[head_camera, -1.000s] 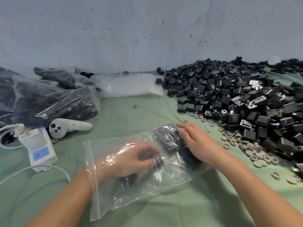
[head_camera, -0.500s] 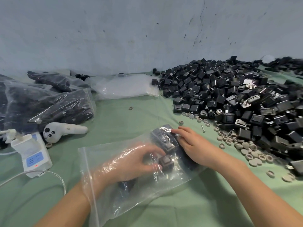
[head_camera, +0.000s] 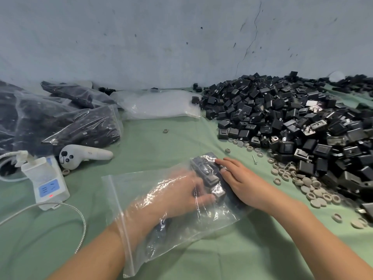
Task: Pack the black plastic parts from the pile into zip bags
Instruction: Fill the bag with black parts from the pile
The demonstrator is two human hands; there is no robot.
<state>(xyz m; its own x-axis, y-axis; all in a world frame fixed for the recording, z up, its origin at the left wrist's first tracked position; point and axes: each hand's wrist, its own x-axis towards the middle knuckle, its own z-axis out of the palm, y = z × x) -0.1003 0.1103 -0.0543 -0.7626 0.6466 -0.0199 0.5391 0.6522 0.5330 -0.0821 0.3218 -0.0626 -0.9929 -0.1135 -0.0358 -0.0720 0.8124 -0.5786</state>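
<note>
White controller (head_camera: 80, 156), power strip (head_camera: 48, 182) left; filled bags (head_camera: 70, 126) behind.

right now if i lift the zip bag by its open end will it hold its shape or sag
It would probably sag: the zip bag is thin, wrinkled film draped over the left hand. The black parts inside sit loose, so they would likely slide to the low end. Its glossy film may feel slippery.

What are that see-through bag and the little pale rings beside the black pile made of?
The zip bag looks like thin clear plastic film: glossy, crinkled, the left hand shows through. The pale rings seem matte rubber or plastic; the look leaves it open.
</note>
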